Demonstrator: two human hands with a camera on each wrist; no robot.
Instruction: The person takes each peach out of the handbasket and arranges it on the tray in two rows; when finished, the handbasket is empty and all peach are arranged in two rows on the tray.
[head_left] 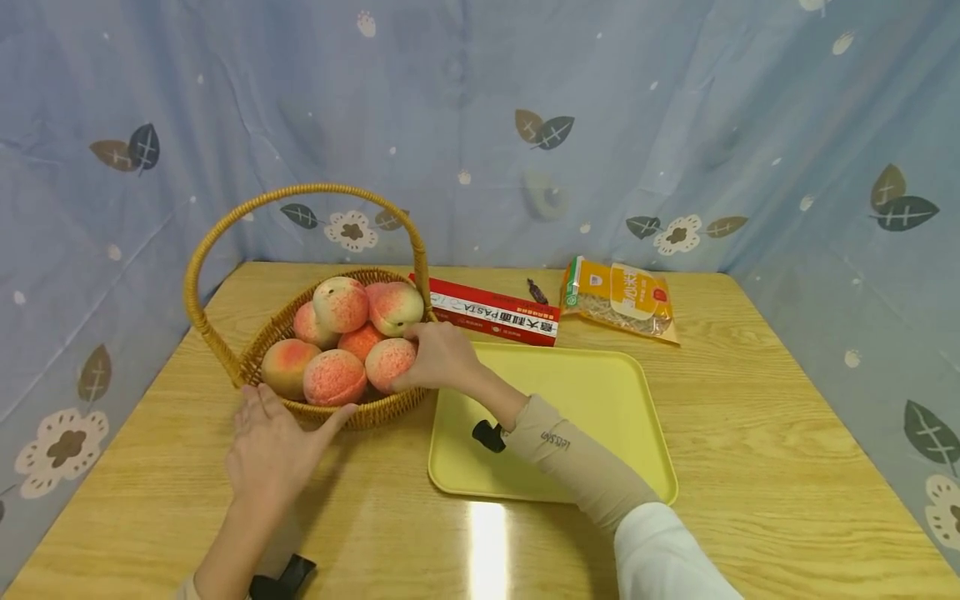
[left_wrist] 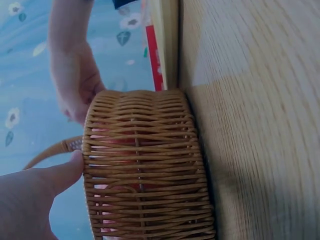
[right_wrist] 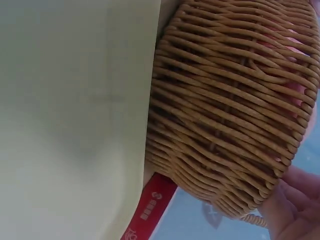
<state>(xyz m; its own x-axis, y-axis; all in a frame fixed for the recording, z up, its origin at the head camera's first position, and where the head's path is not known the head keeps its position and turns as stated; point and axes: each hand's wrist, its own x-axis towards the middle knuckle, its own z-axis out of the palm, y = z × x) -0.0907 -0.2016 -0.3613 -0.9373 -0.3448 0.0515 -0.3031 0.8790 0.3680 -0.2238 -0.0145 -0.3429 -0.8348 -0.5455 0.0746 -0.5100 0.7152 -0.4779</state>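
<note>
A brown wicker basket (head_left: 397, 407) with a tall arched handle stands on the left of the table, filled with several red-and-cream peaches (head_left: 335, 377). My right hand (head_left: 442, 358) reaches over the basket's right rim, thumb and fingers around the rightmost front peach (head_left: 389, 363); in the right wrist view part of that hand (right_wrist: 296, 207) shows at the rim. My left hand (head_left: 270, 450) rests against the front-left rim, its fingers straight and thumb spread out. In the left wrist view, its thumb (left_wrist: 65, 172) touches the rim of the woven wall (left_wrist: 145, 165).
Right of the basket lies a yellow tray (head_left: 585, 400), partly under my right forearm. Behind it are a red pasta box (head_left: 487, 312), a small dark object (head_left: 537, 291) and an orange-and-clear food packet (head_left: 621, 298). Blue patterned cloth (head_left: 480, 125) surrounds the table.
</note>
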